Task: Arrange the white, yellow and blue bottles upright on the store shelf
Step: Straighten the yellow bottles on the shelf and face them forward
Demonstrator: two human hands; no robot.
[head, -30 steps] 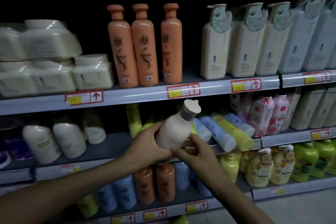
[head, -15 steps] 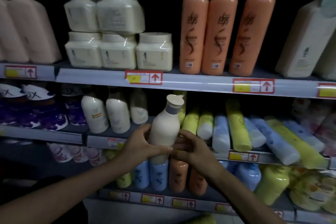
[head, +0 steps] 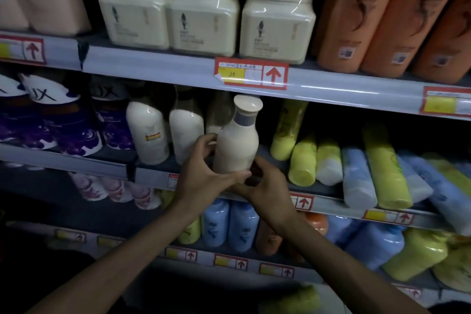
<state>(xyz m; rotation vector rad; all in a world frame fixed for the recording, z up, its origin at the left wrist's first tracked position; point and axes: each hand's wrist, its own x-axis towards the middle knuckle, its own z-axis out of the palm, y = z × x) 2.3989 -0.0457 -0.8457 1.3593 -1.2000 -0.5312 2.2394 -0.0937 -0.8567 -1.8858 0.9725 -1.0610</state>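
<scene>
Head view shows both hands on one white bottle (head: 237, 145), held at the front edge of the middle shelf (head: 150, 173). The left hand (head: 204, 176) wraps its fingers round the lower body from the left. The right hand (head: 265, 186) curls round the base from the right and below.

The bottle's long axis runs nearly vertical, cap up and leaning slightly right, with the cap just below the rail of the shelf above.

This looks like the placing step: the bottle sits just right of the standing white bottles (head: 147, 132), with yellow bottles (head: 303, 160) and blue bottles (head: 356, 176) lying on their sides further right. Next, I judge, it needs straightening and setting down on its base in the gap beside the white row, without tipping its neighbours.
</scene>
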